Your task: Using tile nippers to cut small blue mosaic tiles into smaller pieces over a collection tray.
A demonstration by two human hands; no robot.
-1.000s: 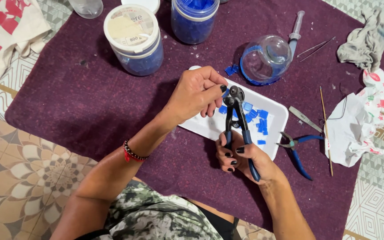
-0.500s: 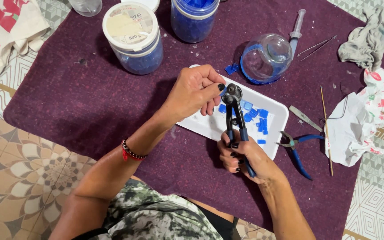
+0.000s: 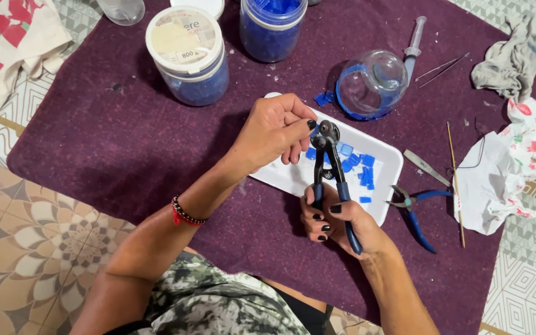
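Now the right hand [image 3: 336, 220] is wrapped around the dark handles of a pair of blue-gripped wheeled tile nippers [image 3: 331, 177], holding them upright above a white rectangular plastic tray [image 3: 387, 162]. Up at the nipper head, the left hand [image 3: 274, 131] pinches in with thumb and fingertips closed narrow; whatever it holds there is too small to make out. Small blue glass tile pieces [image 3: 358, 167] lie scattered in the tray beneath the tool. All of it sits on a purple cloth-covered desk [image 3: 94, 136]. Just right of the tray lie blue-handled pliers [image 3: 418, 208], with a thin wooden stick [image 3: 456, 186] beyond them. Behind the tray, a clear round glass jar [image 3: 372, 84] lies tipped on its side, and a white-lidded tub of blue pieces [image 3: 187, 56] stands farther left.
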